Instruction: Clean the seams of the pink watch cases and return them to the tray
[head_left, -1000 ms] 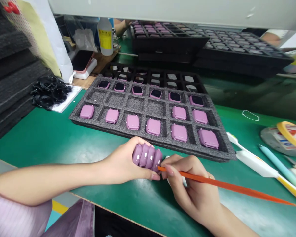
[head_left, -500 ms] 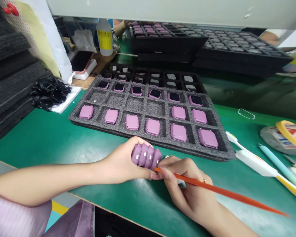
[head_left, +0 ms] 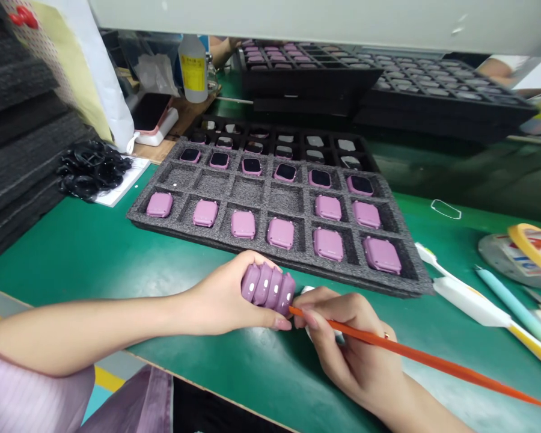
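Note:
My left hand [head_left: 234, 297] is closed round a row of several purple watch cases [head_left: 268, 288], held side by side above the front of the bench. Each case has a small white oval on the side facing me. In my right hand [head_left: 347, 343] is a thin orange stick [head_left: 415, 355], pinched near its tip. That tip lies close to the lower edge of the rightmost case; I cannot tell whether it touches. Something white, partly hidden, shows behind my right fingers. Beyond my hands lies a grey foam tray [head_left: 275, 255] with purple watch cases in many of its compartments.
At the right are a toothbrush [head_left: 469, 300], a light-blue pen [head_left: 500, 291] and a roll of yellow tape [head_left: 532, 243]. Black loops [head_left: 92, 168] lie on paper at the left, near stacked foam [head_left: 22, 126]. Behind stand a labelled bottle [head_left: 193, 69] and a phone [head_left: 151, 113].
The orange stick and my right hand have shifted slightly right, drawing the tip back from the rightmost case. A white oval on that case now shows fully. My left hand keeps its grip.

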`<action>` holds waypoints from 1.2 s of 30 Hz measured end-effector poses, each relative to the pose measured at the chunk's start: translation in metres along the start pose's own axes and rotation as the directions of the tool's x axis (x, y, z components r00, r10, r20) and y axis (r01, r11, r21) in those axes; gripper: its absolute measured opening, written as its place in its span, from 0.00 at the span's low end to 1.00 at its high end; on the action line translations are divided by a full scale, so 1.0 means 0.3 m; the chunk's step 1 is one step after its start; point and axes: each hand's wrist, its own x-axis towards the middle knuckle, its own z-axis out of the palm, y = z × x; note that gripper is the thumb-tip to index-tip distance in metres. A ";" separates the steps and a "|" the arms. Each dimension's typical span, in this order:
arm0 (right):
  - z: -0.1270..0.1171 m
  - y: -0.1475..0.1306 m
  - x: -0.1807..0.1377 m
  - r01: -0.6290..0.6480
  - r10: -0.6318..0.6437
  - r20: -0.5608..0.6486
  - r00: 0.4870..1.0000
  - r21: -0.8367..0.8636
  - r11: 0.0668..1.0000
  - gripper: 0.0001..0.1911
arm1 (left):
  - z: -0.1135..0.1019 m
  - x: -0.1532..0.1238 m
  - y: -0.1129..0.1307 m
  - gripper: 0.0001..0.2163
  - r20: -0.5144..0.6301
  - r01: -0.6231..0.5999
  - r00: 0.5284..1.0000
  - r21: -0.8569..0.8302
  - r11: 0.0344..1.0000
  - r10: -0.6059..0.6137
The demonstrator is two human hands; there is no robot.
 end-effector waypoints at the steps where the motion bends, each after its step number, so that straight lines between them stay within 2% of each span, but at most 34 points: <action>1: 0.001 0.000 0.002 0.006 -0.006 0.010 1.000 -0.001 1.000 0.06 | 0.000 0.000 0.000 0.26 0.002 -0.002 1.000 0.002 1.000 0.002; 4: 0.002 -0.006 0.011 0.026 -0.025 0.039 0.999 -0.011 1.000 0.07 | 0.002 0.000 -0.002 0.27 -0.004 -0.004 1.000 0.025 1.000 0.004; 9: 0.006 -0.026 0.022 -0.067 0.069 -0.105 0.992 0.020 0.998 0.06 | 0.003 -0.001 -0.015 0.27 0.021 0.015 1.000 0.045 0.999 -0.016; 12: 0.010 -0.040 0.021 -0.127 0.134 -0.083 0.987 0.083 0.988 0.06 | 0.002 -0.001 -0.026 0.26 0.036 -0.023 0.999 0.051 0.998 0.021; 15: 0.013 -0.048 0.018 -0.175 0.178 -0.032 0.984 0.073 0.982 0.05 | 0.001 -0.001 -0.032 0.24 0.048 -0.048 0.998 0.076 0.996 0.045; 21: 0.014 -0.054 0.022 -0.127 0.128 0.045 0.991 -0.026 0.992 0.07 | 0.005 0.002 -0.036 0.23 0.054 -0.072 0.996 0.077 0.994 0.068; 36: 0.011 -0.055 0.018 -0.067 0.073 0.073 0.995 -0.086 0.994 0.06 | 0.006 0.005 -0.042 0.22 0.053 -0.077 0.996 0.087 0.993 0.073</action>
